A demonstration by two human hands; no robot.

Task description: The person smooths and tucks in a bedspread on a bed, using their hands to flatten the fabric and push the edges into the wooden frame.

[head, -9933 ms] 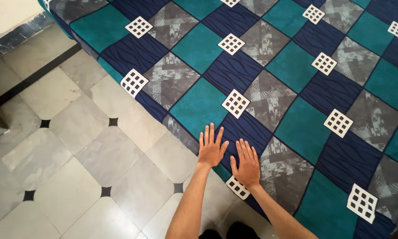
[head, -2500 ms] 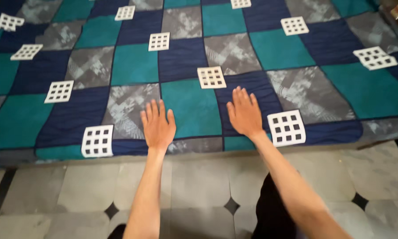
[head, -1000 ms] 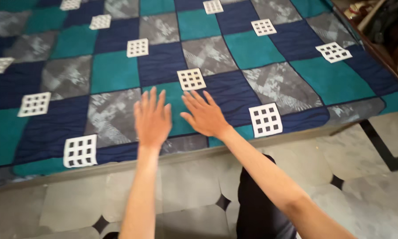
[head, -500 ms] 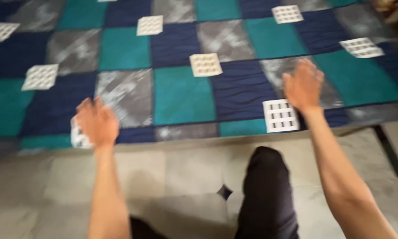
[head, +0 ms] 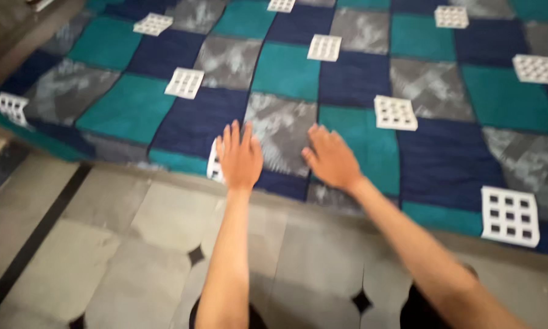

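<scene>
A bed sheet (head: pixel 359 79) with a checked pattern of teal, navy and grey squares and small white grid patches covers the bed ahead of me. My left hand (head: pixel 240 157) lies flat, fingers apart, near the sheet's front edge, partly over a white grid patch (head: pixel 214 164). My right hand (head: pixel 330 158) rests flat and spread beside it, on a grey and a teal square. Neither hand holds anything. Both forearms reach in from the bottom of the view.
Grey stone floor tiles (head: pixel 134 244) with small black diamond insets and a black strip (head: pixel 36 237) run along the bed's front edge. My dark-clothed legs (head: pixel 423 311) show at the bottom. The bed's left corner (head: pixel 12 106) is at the far left.
My hands, spread wide apart half a second ago, have come back together on the sheet. The view has shifted left along the bed, showing its left corner.
</scene>
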